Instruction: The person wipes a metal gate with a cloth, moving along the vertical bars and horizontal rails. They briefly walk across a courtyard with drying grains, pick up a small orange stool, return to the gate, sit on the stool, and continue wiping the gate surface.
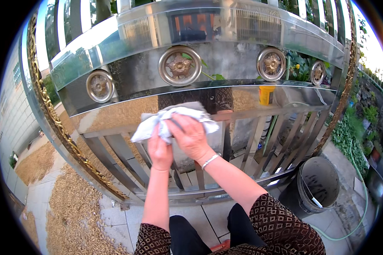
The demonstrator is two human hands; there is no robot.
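Observation:
Both hands are on a white cloth (170, 119), bunched up against a polished metal gate (121, 116). My left hand (160, 151) grips the cloth's lower edge. Just to its right, my right hand (189, 135) presses on the cloth with bent fingers; a silver bangle circles that wrist. The cloth lies over the lower horizontal panel, which mirrors the ground and a patterned garment. Above it runs an openwork band with round metal rosettes (180, 66). Vertical metal bars (124, 156) stand below the panel.
A black bucket (319, 181) with a wire handle stands at the gate's lower right. A pale green hose (365, 197) curves past it. Spread grain-like material (73, 204) covers paving at the left. Gilded ornamental strips (56, 118) line the gate's sides. Plants (349, 137) grow at the right.

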